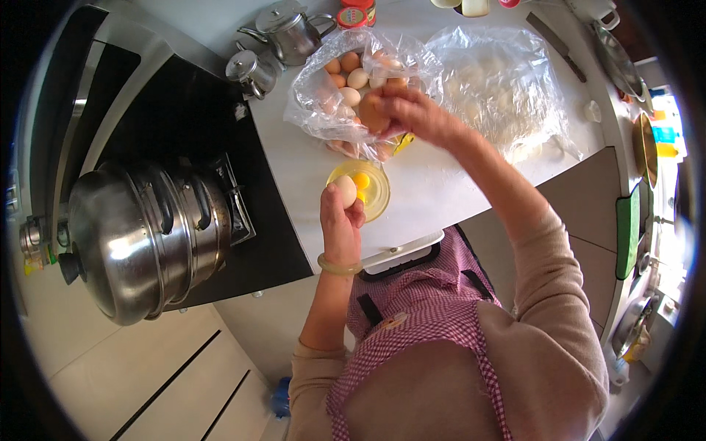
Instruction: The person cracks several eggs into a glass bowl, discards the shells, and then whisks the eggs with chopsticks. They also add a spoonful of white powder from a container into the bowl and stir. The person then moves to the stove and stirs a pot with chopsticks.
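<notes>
My left hand holds a pale egg over the left side of a glass bowl. In the bowl, two yolks show in clear egg white, one of them partly behind the hand. A brown egg is in the fingers of my right hand, which is slightly blurred. That hand is above the near side of an open clear plastic bag. Brown and pale eggs fill the bag; some are hidden by the crinkled plastic and my hand.
Left of the white counter, a large steel steamer pot stands on the black hob. Two metal pots with spouts and red-lidded jars stand behind. A second plastic bag and a knife lie rightward. A drawer juts out in front.
</notes>
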